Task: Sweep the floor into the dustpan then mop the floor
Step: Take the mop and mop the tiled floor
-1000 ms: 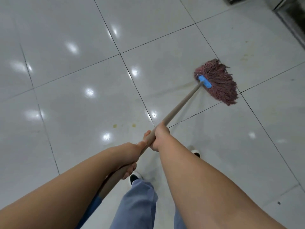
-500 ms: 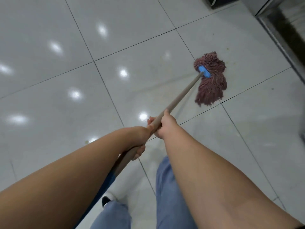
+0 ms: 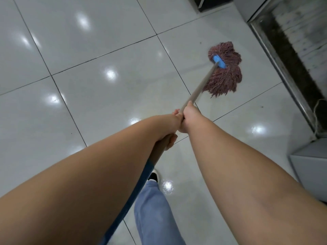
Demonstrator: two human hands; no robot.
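Observation:
A mop with a reddish-brown string head [image 3: 224, 77] and a blue clamp [image 3: 219, 61] lies on the glossy white tile floor [image 3: 99, 96] at the upper right. Its pale wooden handle [image 3: 201, 84] runs down toward me and turns blue near the bottom. My right hand [image 3: 188, 117] grips the handle higher up, and my left hand [image 3: 168, 129] grips it just below, the two touching. The strings trail back toward me from the clamp. No broom or dustpan is in view.
A metal threshold strip [image 3: 283, 68] and a dark grimy channel [image 3: 304, 55] run along the right edge. A grey box corner [image 3: 311, 167] stands at lower right, dark furniture [image 3: 212, 2] at the top. My blue trouser leg [image 3: 154, 213] and shoe [image 3: 154, 175] are below.
The mop head has moved right, closer to the metal threshold, its strings now bunched behind the clamp. I have stepped forward and the view has shifted right. Both hands keep their grip.

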